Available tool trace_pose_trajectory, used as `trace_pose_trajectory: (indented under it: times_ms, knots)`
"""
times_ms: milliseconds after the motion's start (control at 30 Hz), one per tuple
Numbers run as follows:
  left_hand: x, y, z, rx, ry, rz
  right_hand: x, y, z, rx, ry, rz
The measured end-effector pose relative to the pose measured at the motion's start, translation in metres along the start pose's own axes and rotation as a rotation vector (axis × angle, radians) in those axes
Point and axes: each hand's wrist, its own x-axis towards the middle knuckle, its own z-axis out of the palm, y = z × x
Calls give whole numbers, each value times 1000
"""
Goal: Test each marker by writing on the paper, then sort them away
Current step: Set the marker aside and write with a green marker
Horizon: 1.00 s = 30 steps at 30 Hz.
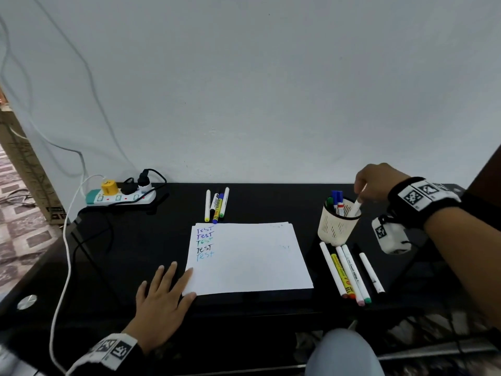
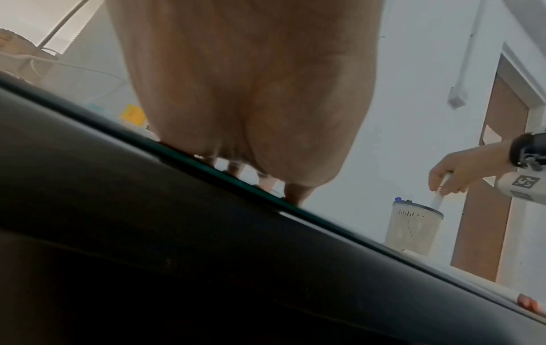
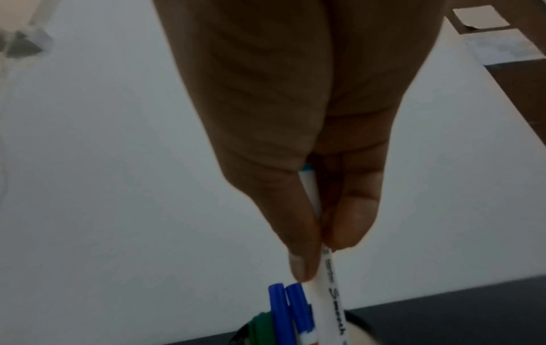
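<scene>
Head view caught the right hand over the cup, pinching a white marker by its upper end, barrel tilted, lower end inside the rim. Straight down was the way in, and this hand was far nearer. Blue and green markers stood in the cup. Left hand lay flat, fingers straight, on the tabletop, touching the paper. Five markers lay below the cup; four above the sheet.

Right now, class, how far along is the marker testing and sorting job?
Done: five "Test" lines on the paper; several markers stand in the cup. In hand: the right hand pinches a white marker at the cup, while the left hand rests at the paper's corner. Left: four markers above the paper and five beside the cup.
</scene>
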Motion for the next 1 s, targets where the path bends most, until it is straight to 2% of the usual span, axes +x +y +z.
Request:
trace_pose_trajectory:
  times_ms: [100, 200, 267, 333, 400, 533, 667, 767, 933, 1000]
  knots:
    - [0, 0, 3, 27, 22, 5, 10, -6, 12, 55, 30, 18]
    - [1, -1, 6, 28, 21, 23, 17, -13, 21, 41, 180, 33]
    - [2, -1, 6, 26, 13, 25, 19, -34, 22, 84, 311, 7]
    - [2, -1, 7, 32, 12, 29, 24, -69, 27, 174, 361, -66]
    - [3, -1, 7, 25, 27, 39, 27, -113, 35, 276, 297, -158]
    - [2, -4, 9, 19, 75, 56, 39, -208, 72, 377, 9, -249]
    - [4, -11, 17, 58, 105, 51, 62, -273, 131, 439, -200, -169]
    - [4, -11, 17, 57, 33, 12, 73, -295, 156, 490, -205, -76]
    - [13, -12, 26, 59, 112, 73, 90, -307, 169, 489, -174, 21]
    - [14, -13, 28, 54, 89, 74, 95, -308, 171, 507, -196, 36]
